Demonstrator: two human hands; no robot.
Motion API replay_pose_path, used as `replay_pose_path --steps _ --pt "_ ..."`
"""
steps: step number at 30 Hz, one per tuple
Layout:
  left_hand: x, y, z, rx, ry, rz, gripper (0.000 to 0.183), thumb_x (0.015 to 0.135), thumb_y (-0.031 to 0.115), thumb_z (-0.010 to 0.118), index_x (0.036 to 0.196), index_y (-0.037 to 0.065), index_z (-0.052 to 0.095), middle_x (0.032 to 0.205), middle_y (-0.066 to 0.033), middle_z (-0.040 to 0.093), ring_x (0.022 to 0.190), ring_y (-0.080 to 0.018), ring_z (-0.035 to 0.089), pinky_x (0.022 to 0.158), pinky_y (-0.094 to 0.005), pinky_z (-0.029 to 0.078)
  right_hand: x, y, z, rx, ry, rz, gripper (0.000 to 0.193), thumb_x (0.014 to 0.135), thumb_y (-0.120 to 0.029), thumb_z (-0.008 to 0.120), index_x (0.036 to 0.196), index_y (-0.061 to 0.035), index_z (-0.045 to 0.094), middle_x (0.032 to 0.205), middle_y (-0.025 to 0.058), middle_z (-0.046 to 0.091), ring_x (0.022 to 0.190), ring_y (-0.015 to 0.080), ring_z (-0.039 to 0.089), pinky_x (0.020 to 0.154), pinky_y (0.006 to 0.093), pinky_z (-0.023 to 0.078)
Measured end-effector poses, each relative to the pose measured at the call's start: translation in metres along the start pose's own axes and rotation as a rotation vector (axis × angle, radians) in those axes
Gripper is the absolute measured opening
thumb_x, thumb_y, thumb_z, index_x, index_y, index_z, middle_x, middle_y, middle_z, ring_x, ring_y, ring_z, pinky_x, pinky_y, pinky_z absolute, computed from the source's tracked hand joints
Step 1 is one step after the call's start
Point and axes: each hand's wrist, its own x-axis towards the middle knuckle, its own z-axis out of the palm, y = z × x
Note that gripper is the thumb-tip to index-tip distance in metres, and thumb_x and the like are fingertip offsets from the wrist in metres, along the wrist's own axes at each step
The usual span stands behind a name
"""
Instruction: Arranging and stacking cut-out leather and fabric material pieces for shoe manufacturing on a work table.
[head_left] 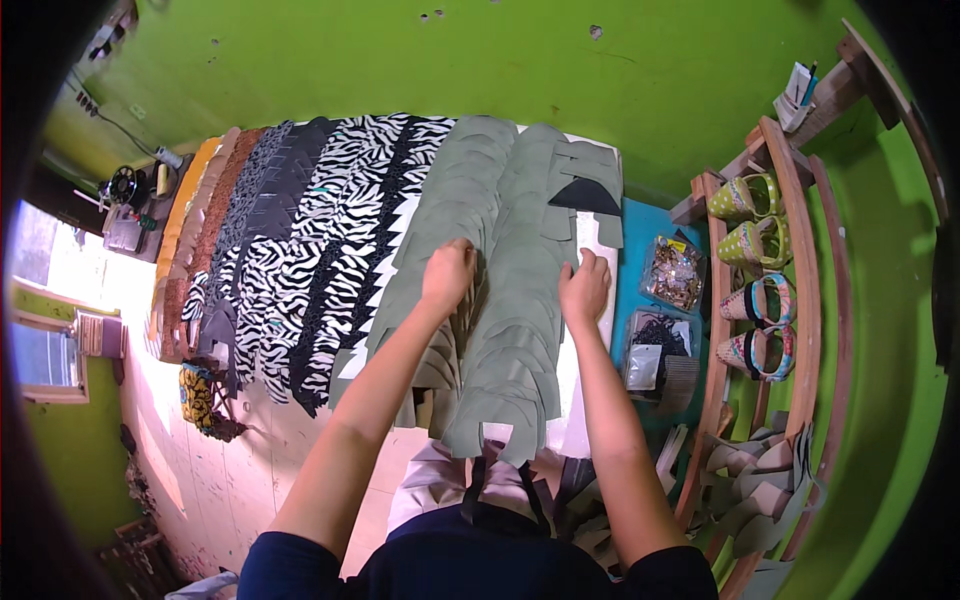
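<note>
Two long rows of overlapping grey-green cut pieces, a left row (430,215) and a right row (515,270), run down the table in front of me. My left hand (450,272) rests where the two rows meet. Its fingers are curled down against the pieces, and whatever lies under the fingertips is hidden. My right hand (587,288) is at the outer edge of the right row, beside a strip of white table, with its fingers bent but apart. Beyond it, a black half-round piece (585,197) lies on several grey-green pieces (590,160).
Zebra-print pieces (340,200), black, brown and orange rows cover the table's left side. On the right, clear boxes of small metal parts (673,272) and black items (660,350) sit on a blue surface (637,225). A wooden rack (790,220) holds children's shoes (750,240).
</note>
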Motion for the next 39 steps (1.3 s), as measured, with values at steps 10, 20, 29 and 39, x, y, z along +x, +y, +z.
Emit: replay_pose_path --steps 10,20,29,39 --pt "-0.113 -0.088 -0.096 0.06 0.037 -0.076 0.017 0.082 0.014 0.051 0.089 0.0 0.059 0.085 -0.0182 0.059 0.078 -0.0342 0.058 0.069 -0.0404 0.046 -0.123 -0.074 0.002 0.393 -0.202 -0.347 0.024 0.079 -0.013 0.053 0.102 -0.0047 0.053 0.092 0.0132 0.055 0.089 0.0306 0.052 0.076 0.039 0.043" --pt "-0.164 -0.112 -0.118 0.037 -0.16 0.04 0.016 0.079 0.016 0.054 0.082 0.0 0.056 0.08 -0.0185 0.056 0.073 -0.0354 0.057 0.066 -0.0426 0.046 -0.177 -0.104 0.009 0.285 -0.36 -0.245 0.031 0.076 -0.014 0.059 0.105 -0.0036 0.051 0.089 0.0115 0.058 0.088 0.03 0.055 0.075 0.0387 0.045" --pt "-0.147 -0.111 -0.115 -0.012 -0.329 -0.089 0.034 0.077 0.019 0.06 0.102 -0.001 0.048 0.093 -0.0224 0.058 0.084 -0.0367 0.058 0.074 -0.043 0.047 -0.186 -0.119 0.013 0.195 -0.37 0.099 0.029 0.078 -0.018 0.058 0.102 -0.0045 0.051 0.09 0.0184 0.06 0.082 0.0366 0.059 0.068 0.0441 0.047" --pt "-0.16 -0.104 -0.105 -0.044 -0.333 -0.114 0.038 0.074 0.014 0.062 0.107 0.0 0.048 0.086 -0.0232 0.06 0.082 -0.037 0.059 0.074 -0.0433 0.047 -0.188 -0.109 0.01 0.172 -0.502 0.047 0.023 0.079 -0.023 0.057 0.092 -0.0042 0.059 0.084 0.0165 0.063 0.079 0.0344 0.06 0.068 0.043 0.048"
